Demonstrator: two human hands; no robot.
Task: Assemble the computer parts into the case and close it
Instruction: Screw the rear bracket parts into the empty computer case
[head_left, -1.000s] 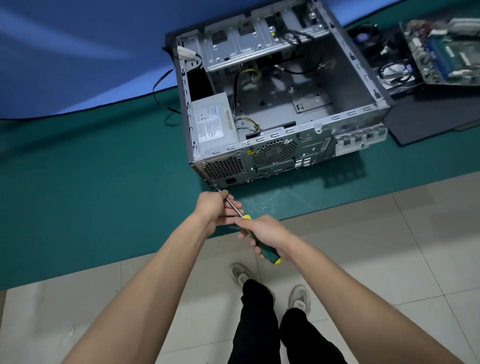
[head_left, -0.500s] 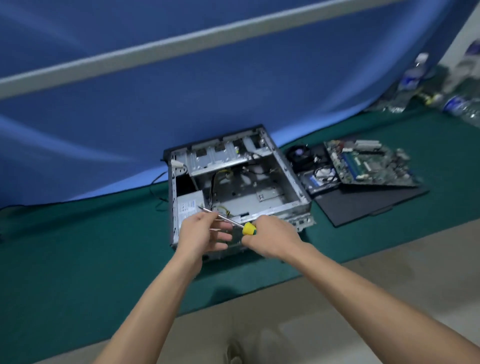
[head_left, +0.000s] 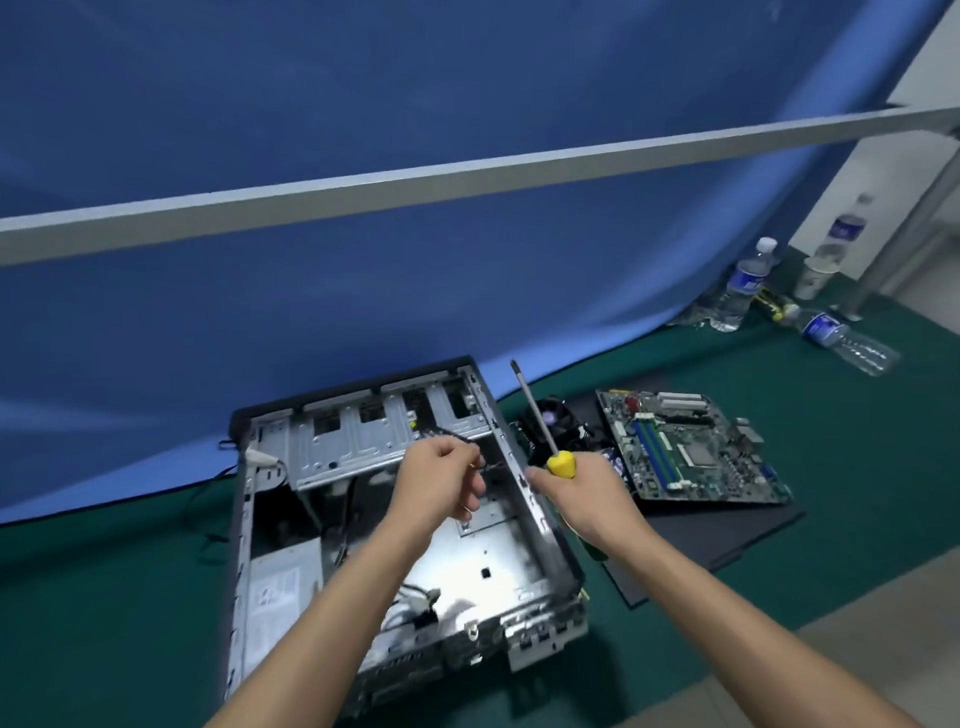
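The open metal computer case (head_left: 540, 525) lies on its side on the green mat, with the power supply (head_left: 280, 587) fitted at its near left. My right hand (head_left: 582, 493) grips a yellow-handled screwdriver (head_left: 540, 426) with its shaft pointing up and away, just right of the case wall. My left hand (head_left: 441, 478) hovers over the case interior with curled fingers; whether it holds something small is unclear. The motherboard (head_left: 685, 452) lies on a dark side panel (head_left: 727, 525) right of the case, beside a cooler fan (head_left: 556, 421).
A blue cloth backdrop (head_left: 363, 260) hangs behind the case, crossed by a grey metal bar (head_left: 467, 176). Several plastic water bottles (head_left: 743, 286) and a paper cup (head_left: 818, 275) sit at the far right. Tiled floor (head_left: 857, 634) borders the green mat (head_left: 104, 623) nearby.
The view has lifted and moved over the case. My right hand swung the screwdriver from the case's rear corner up to the right, shaft now upright. My left hand let go of the shaft.
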